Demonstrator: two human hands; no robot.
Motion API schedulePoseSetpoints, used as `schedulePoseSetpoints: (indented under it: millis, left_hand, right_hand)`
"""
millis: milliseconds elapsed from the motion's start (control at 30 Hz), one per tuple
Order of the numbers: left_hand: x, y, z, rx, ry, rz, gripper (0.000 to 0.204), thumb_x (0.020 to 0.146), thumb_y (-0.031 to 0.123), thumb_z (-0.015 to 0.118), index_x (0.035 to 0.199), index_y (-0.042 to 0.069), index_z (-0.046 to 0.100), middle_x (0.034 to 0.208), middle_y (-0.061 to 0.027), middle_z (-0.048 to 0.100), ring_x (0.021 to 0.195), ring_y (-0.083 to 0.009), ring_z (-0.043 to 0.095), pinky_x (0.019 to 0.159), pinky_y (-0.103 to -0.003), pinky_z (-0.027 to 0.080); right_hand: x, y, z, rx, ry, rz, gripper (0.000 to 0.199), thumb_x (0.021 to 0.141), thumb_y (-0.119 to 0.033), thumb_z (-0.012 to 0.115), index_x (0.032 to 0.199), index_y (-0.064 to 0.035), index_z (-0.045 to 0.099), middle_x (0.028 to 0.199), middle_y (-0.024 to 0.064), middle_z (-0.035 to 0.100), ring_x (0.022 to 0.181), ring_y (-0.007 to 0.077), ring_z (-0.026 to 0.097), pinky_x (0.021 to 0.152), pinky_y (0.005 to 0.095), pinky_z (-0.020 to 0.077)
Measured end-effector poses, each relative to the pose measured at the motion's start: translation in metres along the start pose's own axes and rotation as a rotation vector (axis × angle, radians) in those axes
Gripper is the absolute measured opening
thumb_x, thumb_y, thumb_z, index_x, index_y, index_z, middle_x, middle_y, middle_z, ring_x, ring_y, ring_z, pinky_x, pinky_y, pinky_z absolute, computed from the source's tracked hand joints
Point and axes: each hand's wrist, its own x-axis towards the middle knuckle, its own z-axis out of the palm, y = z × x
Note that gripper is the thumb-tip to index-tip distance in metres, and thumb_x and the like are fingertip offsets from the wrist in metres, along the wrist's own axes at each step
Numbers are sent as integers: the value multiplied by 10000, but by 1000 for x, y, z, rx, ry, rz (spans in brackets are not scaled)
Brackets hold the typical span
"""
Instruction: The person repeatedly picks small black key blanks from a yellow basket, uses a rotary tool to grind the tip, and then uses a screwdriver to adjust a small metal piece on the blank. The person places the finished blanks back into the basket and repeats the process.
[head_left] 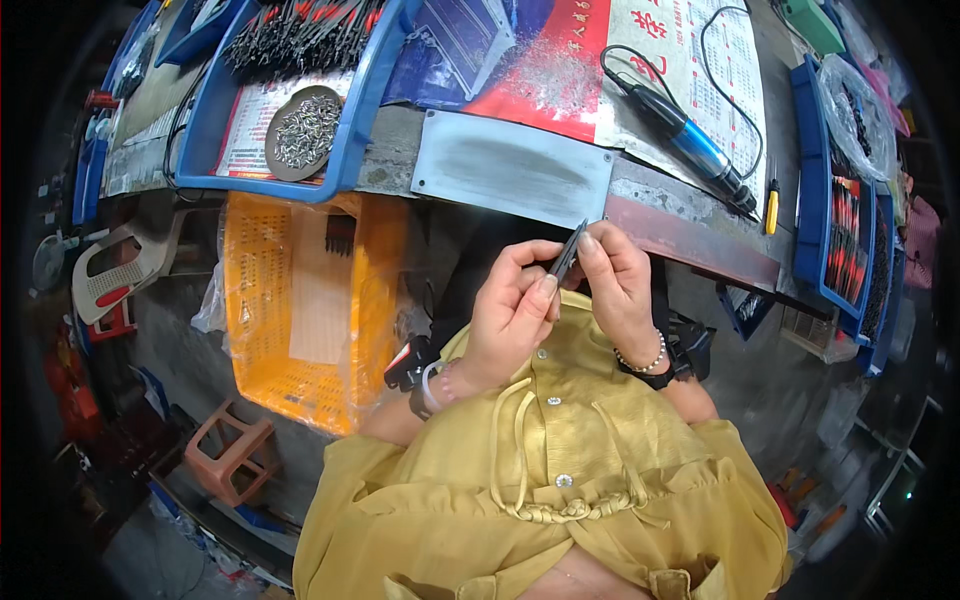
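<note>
two hands pinching a thin dark metal piece at frame centre

orange crate [300, 310] at left under the bench [690, 240]; left hand [510, 315] and right hand [615, 285] both close their grip on the slim metal piece [568, 250]; blue electric screwdriver [690, 140] at upper right.

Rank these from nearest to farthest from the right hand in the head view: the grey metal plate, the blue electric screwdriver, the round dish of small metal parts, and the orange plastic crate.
From the right hand:
1. Grey metal plate, on the bench edge just above it.
2. Blue electric screwdriver, up and to the right.
3. Orange plastic crate, out to the left below the bench.
4. Round dish of small metal parts, far upper left in the blue tray.
</note>
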Motion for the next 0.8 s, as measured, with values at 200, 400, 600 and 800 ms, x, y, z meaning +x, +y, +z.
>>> schedulePoseSetpoints:
  millis: [200,400,600,800]
  left_hand:
    - [-2,4,-8,717,-64,378,433,945,41,587,1360,29,467,981,-116,647,731,-177,626,696,-275,500]
    - [-11,5,-12,704,-127,452,414,939,-18,554,1346,9,485,1219,-185,636,1066,-268,675,865,-324,534]
    - [-14,3,-26,750,-99,419,411,932,-29,579,1332,3,488,1122,-181,671,1009,-266,701,836,-323,544]
    - [-29,29,-42,351,33,105,435,906,49,629,1299,4,448,839,-57,606,682,-103,587,646,-242,468]
  right_hand:
    - [-3,-3,-1,-425,22,-300,94,895,-46,639,901,26,579,699,95,565,553,166,552,510,282,425]
    - [-14,-7,14,-716,80,-439,49,918,-13,564,909,11,522,700,138,504,534,270,515,501,345,399]
    - [-11,-7,25,-6,20,181,145,1014,-145,511,948,-20,545,837,-6,547,694,54,458,614,200,379]
    - [2,9,32,286,-67,290,123,959,-139,621,931,-39,555,858,67,609,579,102,545,531,218,452]
